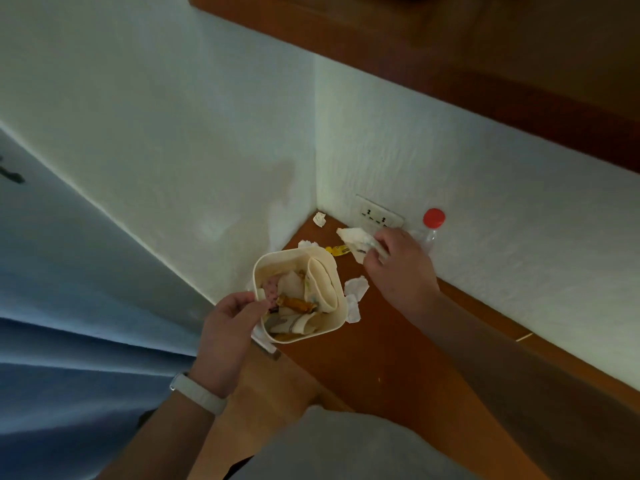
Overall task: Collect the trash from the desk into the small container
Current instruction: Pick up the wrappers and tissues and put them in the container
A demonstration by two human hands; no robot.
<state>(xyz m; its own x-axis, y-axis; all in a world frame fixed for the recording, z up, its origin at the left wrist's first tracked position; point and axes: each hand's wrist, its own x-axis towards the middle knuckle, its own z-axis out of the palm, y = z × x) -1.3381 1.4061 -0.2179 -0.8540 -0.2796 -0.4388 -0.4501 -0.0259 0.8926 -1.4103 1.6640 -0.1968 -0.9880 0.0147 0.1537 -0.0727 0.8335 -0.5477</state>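
Left hand (230,323) grips the rim of the small container (341,318), already well filled, at the worktop (398,358) edge, right hand (398,268) pinches a crumpled tissue (353,237); tissue scraps (356,287) and a yellow wrapper (337,251) still left, maybe past halfway.

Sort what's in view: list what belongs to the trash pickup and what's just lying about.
Part of the job:
small container, gripped by the left hand
paper wrapper, gripped by the right hand
corner tissue
tissues beside the container
yellow wrapper

Just lying about:
red-capped bottle, upright by the wall, possibly not trash
wall socket
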